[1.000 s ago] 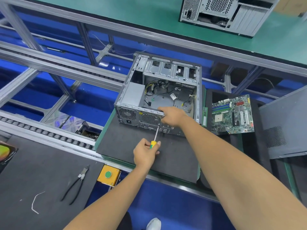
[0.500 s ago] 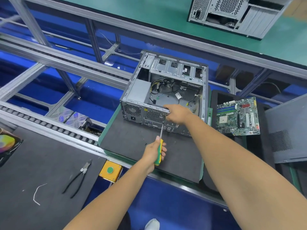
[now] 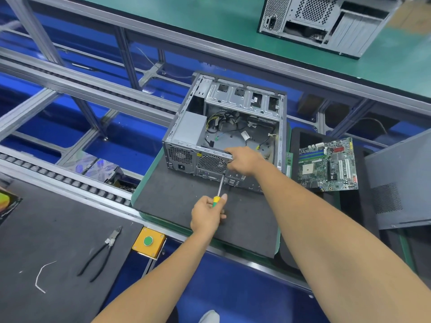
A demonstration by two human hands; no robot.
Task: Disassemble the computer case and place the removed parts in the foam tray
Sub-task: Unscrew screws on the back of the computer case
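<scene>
Your left hand (image 3: 206,214) grips the screwdriver (image 3: 218,192), tip at the case (image 3: 224,127) back; your right hand (image 3: 242,160) grips its top edge.

Computer case (image 3: 233,127) on mat (image 3: 186,206) at centre, motherboard (image 3: 328,165) just right of it, side panel (image 3: 403,183) further right, pliers (image 3: 102,252) near left, second case (image 3: 326,22) far right.

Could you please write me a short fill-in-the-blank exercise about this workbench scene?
1. The left hand grips a ____ with a yellow and green handle.
2. The right hand holds the rear edge of the open ____.
3. The green circuit board lies to the ____ of that case.
4. Black-handled ____ lie on the dark mat at the lower left.

Missing words: screwdriver; computer case; right; pliers
</scene>
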